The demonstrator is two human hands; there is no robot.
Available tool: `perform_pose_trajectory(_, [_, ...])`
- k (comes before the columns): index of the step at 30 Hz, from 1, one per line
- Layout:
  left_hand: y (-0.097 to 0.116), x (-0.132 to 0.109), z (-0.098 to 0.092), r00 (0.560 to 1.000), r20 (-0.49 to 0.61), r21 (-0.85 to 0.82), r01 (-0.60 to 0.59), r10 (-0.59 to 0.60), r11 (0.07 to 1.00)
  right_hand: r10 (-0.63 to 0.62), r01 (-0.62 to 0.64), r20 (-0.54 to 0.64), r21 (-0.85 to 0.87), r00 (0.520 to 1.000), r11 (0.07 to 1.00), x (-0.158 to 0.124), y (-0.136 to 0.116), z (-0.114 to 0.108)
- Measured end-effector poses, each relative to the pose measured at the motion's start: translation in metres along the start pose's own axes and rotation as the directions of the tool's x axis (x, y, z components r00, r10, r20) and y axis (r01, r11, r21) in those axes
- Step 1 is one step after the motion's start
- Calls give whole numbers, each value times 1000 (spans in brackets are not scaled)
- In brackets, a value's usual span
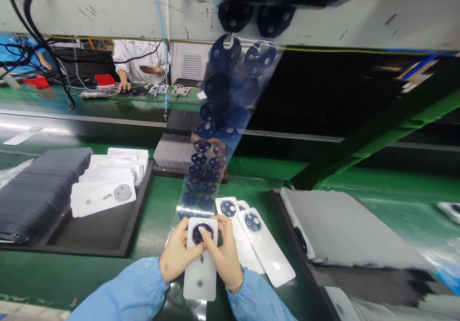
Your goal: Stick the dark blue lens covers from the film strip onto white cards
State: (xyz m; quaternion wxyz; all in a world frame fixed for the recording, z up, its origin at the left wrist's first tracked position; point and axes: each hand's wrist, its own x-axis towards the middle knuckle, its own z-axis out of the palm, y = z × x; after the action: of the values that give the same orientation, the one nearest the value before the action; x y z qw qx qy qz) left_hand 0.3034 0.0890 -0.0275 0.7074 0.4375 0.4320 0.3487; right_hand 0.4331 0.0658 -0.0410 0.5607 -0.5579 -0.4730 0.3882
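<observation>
Both my hands grip a white phone back cover (pixel 200 268) with a dark round camera patch near its top. My left hand (pixel 178 254) is closed on its left edge, the thumb lying across the cover. On the opposite edge my right hand (pixel 224 249) is closed, its thumb pressing on the dark patch. Under and beyond the cover runs a clear strip (pixel 183 211) bearing rows of dark blue round stickers (pixel 206 201). Just right of my right hand lie several white back covers (pixel 268 249) with dark camera patches, partly overlapping.
At left, a black tray (pixel 100 235) holds dark stacked covers (pixel 46 187) and fanned white covers (pixel 104 199). Another packed row of covers (pixel 174 151) stands behind. A tray of stacked covers (pixel 352 225) is at right. A grey beam (pixel 108 14) crosses above; a co-worker (pixel 140 64) sits beyond.
</observation>
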Motion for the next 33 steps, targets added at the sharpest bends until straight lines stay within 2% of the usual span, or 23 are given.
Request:
perform_pose_trajectory(4, [0,-2,1,994,99,36,33,-36,999,37,-37,-15,-22,999,999,4,-1,-2])
perform_pose_trajectory(7, [4,-2,-1,992,124,139,-19,2,990,60,-60,-24,19,998,998,16,-3,-15])
perform_pose_trajectory(10, [20,3,-22,980,-4,397,-181,199,900,171,-173,29,78,985,982,35,-8,-47])
perform_pose_trajectory(11, [28,5,-35,951,-66,504,-229,302,833,229,-233,55,74,972,970,40,-9,-61])
perform_pose_trajectory(13, [44,9,-71,850,-175,708,-242,497,663,284,-286,60,11,957,958,50,-9,-88])
perform_pose_trajectory(14, [51,10,-93,788,-205,803,-203,581,560,282,-279,42,-66,958,958,53,-7,-100])
perform_pose_trajectory(15, [57,10,-114,726,-235,888,-110,646,447,270,-265,12,-150,963,953,55,-4,-110])
perform_pose_trajectory(16, [61,9,-135,686,-250,939,-2,683,345,240,-242,-41,-243,970,939,57,0,-117])
perform_pose_trajectory(18, [64,5,-171,664,-299,954,226,686,197,115,-189,-189,-443,975,876,58,9,-124])
perform_pose_trajectory(19, [63,3,-184,663,-336,936,316,669,158,32,-166,-251,-531,967,831,58,13,-124])
perform_pose_trajectory(21, [58,-1,-200,674,-396,900,420,624,117,-113,-123,-309,-649,944,751,57,17,-119])
perform_pose_trajectory(25, [54,-1,-203,680,-407,892,439,610,107,-223,-35,-275,-699,935,714,51,16,-106])
perform_pose_trajectory(27, [57,1,-199,646,-383,908,395,660,141,-235,-3,-251,-689,939,725,48,12,-99])
perform_pose_trajectory(28, [60,1,-196,618,-378,918,350,689,189,-234,6,-246,-676,941,737,47,10,-96])
perform_pose_trajectory(31, [69,-1,-184,528,-482,847,75,699,527,-243,42,-235,-633,941,773,42,4,-86])
perform_pose_trajectory(33, [72,-3,-171,518,-569,702,-100,639,706,-275,98,-200,-616,940,782,39,2,-77])
